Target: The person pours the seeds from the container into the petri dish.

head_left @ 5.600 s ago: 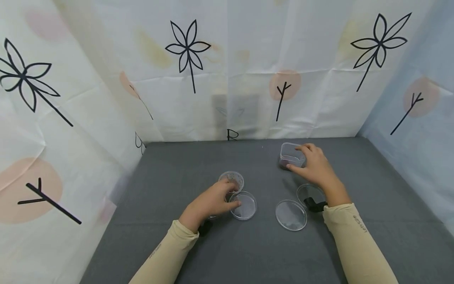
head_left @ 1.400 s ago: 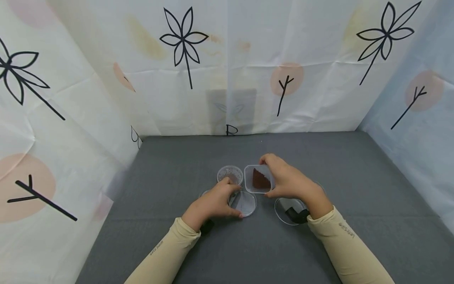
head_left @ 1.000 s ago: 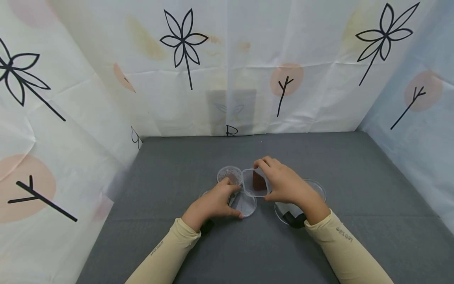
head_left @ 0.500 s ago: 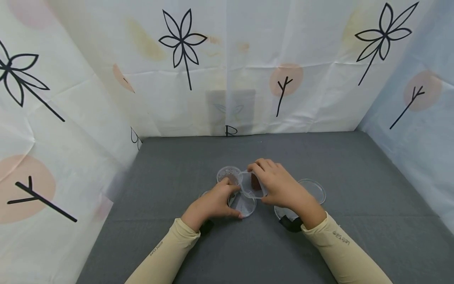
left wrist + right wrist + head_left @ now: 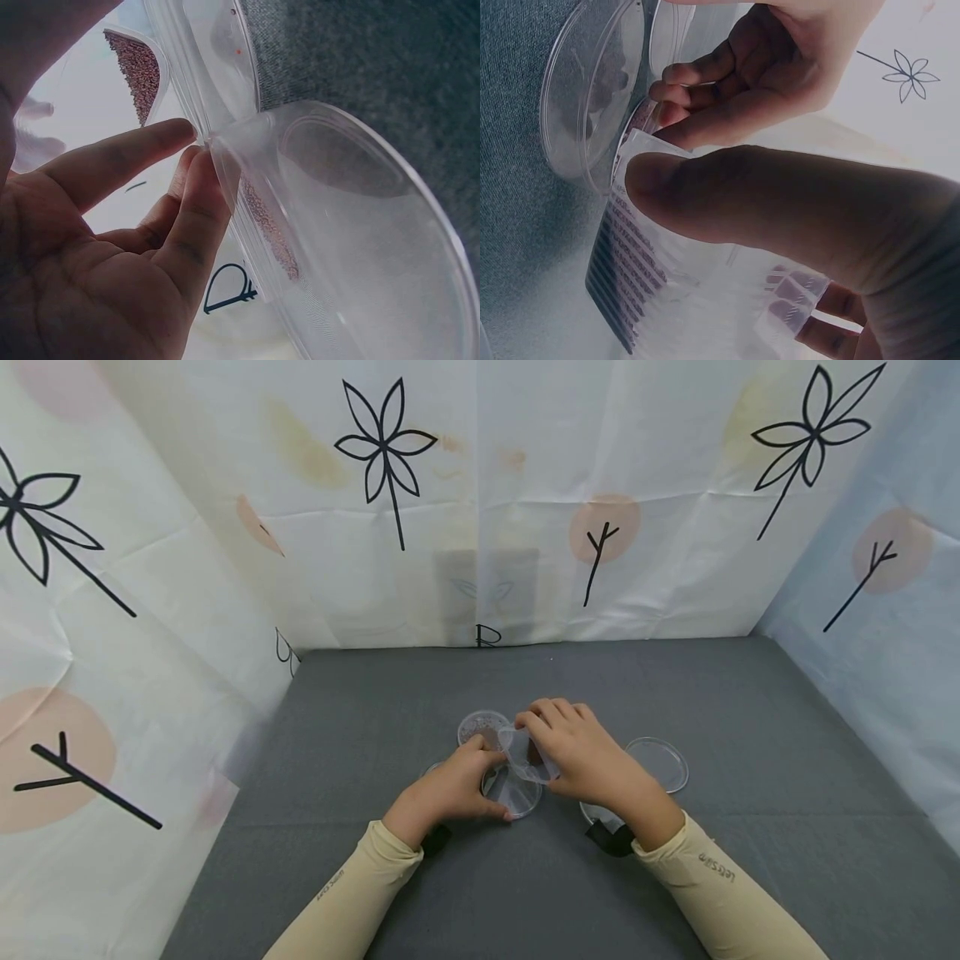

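My right hand (image 5: 581, 752) grips a clear square plastic tub (image 5: 528, 762), tilted leftward. Reddish-brown fine grains (image 5: 139, 79) lie slanted inside it. The tub's left rim is over the far side of a clear petri dish (image 5: 513, 800). My left hand (image 5: 453, 789) holds that dish, fingers at its far rim and thumb at its near rim. Just beyond stands a clear round container (image 5: 480, 727) with reddish grains in it; the left fingers partly cover it. Another clear round dish (image 5: 375, 202) stands beneath the left hand, mostly hidden in the head view.
A clear round lid or dish (image 5: 660, 764) lies to the right. Another clear disc (image 5: 600, 814) is partly hidden under the right wrist and its black strap (image 5: 611, 839). Grey cloth (image 5: 375, 710) covers the table; printed white sheets (image 5: 300, 510) hang behind and beside.
The right hand has brought the square tub from the back right to the petri dish and tipped it steadily further left. The left thumb moved to the dish's near rim, then stayed still.
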`<control>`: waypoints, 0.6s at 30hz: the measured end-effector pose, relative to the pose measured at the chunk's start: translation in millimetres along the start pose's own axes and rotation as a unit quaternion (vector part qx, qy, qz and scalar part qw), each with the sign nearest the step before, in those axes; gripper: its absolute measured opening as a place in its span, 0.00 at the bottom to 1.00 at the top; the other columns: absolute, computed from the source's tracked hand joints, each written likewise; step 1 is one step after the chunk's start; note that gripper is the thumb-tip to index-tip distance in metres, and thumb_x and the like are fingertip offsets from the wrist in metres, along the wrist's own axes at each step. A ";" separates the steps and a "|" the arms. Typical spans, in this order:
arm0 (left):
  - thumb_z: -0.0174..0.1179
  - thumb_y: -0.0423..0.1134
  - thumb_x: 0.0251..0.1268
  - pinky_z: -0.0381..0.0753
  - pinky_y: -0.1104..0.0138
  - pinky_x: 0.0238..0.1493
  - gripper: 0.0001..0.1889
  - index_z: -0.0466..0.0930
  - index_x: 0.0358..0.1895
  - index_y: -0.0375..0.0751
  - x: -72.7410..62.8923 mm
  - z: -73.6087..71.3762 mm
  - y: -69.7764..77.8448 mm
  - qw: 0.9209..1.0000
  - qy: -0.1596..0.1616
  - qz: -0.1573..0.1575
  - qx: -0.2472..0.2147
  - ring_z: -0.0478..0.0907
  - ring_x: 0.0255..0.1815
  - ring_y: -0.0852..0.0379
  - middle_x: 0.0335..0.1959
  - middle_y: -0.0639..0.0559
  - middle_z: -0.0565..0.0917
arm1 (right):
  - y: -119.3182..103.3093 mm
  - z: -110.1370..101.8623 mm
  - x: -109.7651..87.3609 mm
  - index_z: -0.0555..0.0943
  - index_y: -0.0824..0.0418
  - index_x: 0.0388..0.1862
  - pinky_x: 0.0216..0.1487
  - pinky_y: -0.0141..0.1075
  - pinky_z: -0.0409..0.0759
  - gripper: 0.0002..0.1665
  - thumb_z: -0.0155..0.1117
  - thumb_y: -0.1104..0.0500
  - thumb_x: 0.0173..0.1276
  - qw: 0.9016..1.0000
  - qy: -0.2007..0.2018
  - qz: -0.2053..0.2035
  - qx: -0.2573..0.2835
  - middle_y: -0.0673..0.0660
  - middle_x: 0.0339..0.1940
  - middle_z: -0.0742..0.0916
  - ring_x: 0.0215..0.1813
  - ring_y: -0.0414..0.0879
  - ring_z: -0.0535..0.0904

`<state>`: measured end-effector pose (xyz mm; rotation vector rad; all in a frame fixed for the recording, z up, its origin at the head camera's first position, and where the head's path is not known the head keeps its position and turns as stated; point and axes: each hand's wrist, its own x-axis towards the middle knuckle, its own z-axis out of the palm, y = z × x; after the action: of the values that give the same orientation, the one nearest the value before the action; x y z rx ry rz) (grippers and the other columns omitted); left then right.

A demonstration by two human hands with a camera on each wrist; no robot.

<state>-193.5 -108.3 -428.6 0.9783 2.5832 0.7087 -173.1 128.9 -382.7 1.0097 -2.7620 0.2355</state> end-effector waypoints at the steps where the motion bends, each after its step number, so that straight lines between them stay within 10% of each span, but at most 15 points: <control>1: 0.83 0.53 0.55 0.79 0.59 0.49 0.42 0.80 0.70 0.35 -0.1 -0.2 0.3 1.000 -0.001 0.000 0.000 0.73 0.46 0.55 0.55 0.42 0.77 | -0.4 0.5 -0.1 0.76 0.54 0.67 0.63 0.58 0.75 0.49 0.92 0.60 0.46 1.000 0.002 -0.002 -0.002 0.56 0.65 0.78 0.68 0.57 0.74; 18: 0.83 0.54 0.55 0.76 0.61 0.47 0.40 0.82 0.68 0.35 0.8 1.8 0.1 1.000 -0.001 0.004 0.013 0.70 0.45 0.56 0.52 0.42 0.77 | -7.9 5.6 -1.6 0.76 0.53 0.68 0.62 0.57 0.75 0.50 0.92 0.61 0.46 0.999 0.010 -0.020 -0.048 0.56 0.66 0.79 0.69 0.56 0.74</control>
<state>-193.2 -107.0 -430.1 0.9969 2.5949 0.6780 -167.5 122.8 -387.9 1.0325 -2.7040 0.1054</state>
